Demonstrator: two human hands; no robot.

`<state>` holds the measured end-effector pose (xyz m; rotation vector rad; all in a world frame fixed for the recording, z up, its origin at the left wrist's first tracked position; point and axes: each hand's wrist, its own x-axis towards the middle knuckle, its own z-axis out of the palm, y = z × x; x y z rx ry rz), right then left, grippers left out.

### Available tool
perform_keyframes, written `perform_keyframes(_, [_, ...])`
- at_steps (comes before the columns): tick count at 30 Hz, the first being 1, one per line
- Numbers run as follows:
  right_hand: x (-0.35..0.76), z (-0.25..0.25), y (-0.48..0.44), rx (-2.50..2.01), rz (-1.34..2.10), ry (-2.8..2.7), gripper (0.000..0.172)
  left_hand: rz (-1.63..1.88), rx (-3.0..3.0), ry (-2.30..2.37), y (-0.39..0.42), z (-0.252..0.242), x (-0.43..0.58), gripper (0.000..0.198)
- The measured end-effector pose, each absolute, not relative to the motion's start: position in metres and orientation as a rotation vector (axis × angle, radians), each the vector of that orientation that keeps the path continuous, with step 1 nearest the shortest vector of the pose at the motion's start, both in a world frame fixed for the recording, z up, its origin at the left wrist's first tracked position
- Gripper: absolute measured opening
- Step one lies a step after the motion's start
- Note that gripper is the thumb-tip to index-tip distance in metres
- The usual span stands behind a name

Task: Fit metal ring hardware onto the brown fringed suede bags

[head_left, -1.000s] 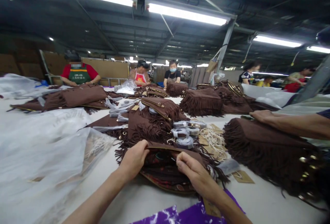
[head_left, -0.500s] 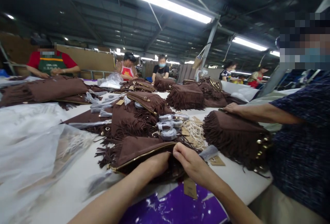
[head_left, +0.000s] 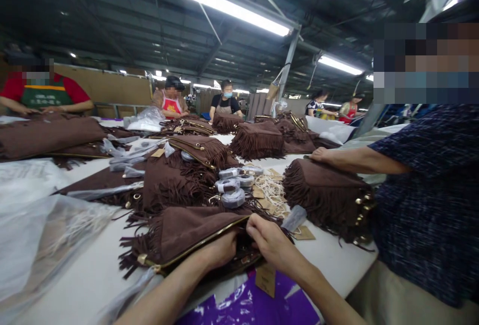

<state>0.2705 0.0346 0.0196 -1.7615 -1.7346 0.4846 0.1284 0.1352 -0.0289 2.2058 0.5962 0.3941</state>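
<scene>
In front of me lies a dark brown fringed bag [head_left: 190, 227] with its gold zipper undone. My left hand [head_left: 220, 250] reaches into the bag's mouth, and its fingers are hidden inside. At the right end of the opening, my right hand [head_left: 264, 235] is closed, pinching the bag's edge by the zipper. A brown paper tag [head_left: 265, 281] hangs below my right hand. Just beyond the bag sit several straps coiled in clear plastic [head_left: 232, 197]. Beneath the bag's near side is a shiny purple plastic-covered sheet [head_left: 243, 305].
More fringed bags [head_left: 179, 177] are stacked behind. Tags with white strings [head_left: 270, 192] lie at centre right. Translucent plastic sheeting [head_left: 33, 245] covers the left. A co-worker [head_left: 422, 205] stands close on the right, one hand on another fringed bag [head_left: 325, 190]. Several people work across the table.
The view has swung rightward, so everything sits further left in the picture. My left hand remains inside the bag and my right hand still grips its edge.
</scene>
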Motion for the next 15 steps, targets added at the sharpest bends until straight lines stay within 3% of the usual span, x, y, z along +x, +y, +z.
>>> perform_keyframes(15, [0.2642, 0.0104, 0.0276, -1.878, 0.195, -1.865, 0.02, 0.338, 2.081, 0.785, 0.1362, -0.0357, 0.1317, 0.05])
